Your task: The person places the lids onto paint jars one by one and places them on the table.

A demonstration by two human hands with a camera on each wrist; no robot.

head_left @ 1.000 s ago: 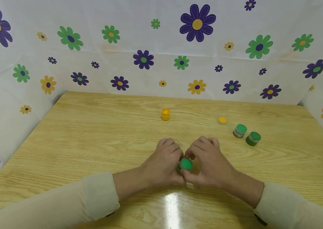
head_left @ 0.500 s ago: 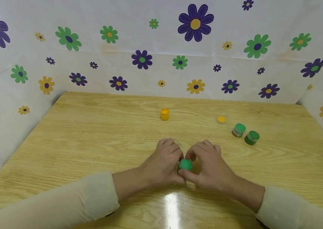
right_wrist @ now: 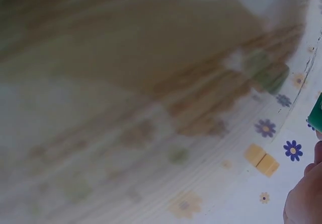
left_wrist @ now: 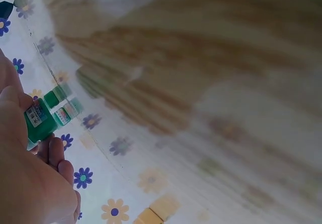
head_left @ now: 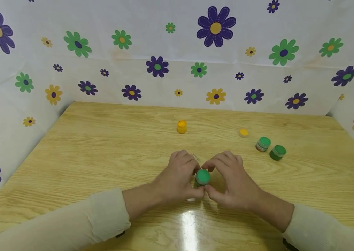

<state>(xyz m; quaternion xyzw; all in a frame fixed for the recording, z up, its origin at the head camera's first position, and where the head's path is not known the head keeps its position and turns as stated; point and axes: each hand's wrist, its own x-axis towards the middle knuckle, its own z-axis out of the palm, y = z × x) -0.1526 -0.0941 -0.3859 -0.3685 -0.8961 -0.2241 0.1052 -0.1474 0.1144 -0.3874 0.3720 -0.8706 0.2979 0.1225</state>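
A small green paint jar [head_left: 202, 177] with a lighter green lid is between my two hands, low over the front middle of the table. My left hand [head_left: 177, 177] grips its side, thumb in front and fingers behind. In the left wrist view the labelled jar [left_wrist: 41, 123] lies within that hand [left_wrist: 30, 183]. From the other side, the right hand [head_left: 233, 181] has its index fingertip at the back of the lid and its thumb tip at the front edge. The right wrist view shows only a corner of the jar [right_wrist: 316, 114] and part of the right hand [right_wrist: 304, 199].
An orange paint jar [head_left: 182, 127] stands farther back on the wooden table [head_left: 117, 139]. To the right are a small yellow disc [head_left: 244, 132], which looks like a lid, and two green jars, one lighter [head_left: 263, 144], one darker [head_left: 277, 152]. A flowered cloth [head_left: 177, 76] hangs behind.
The right thumb has slid from the lid's top edge back to the right, and the right hand has turned slightly. The left hand keeps its grip; the jar has barely shifted.
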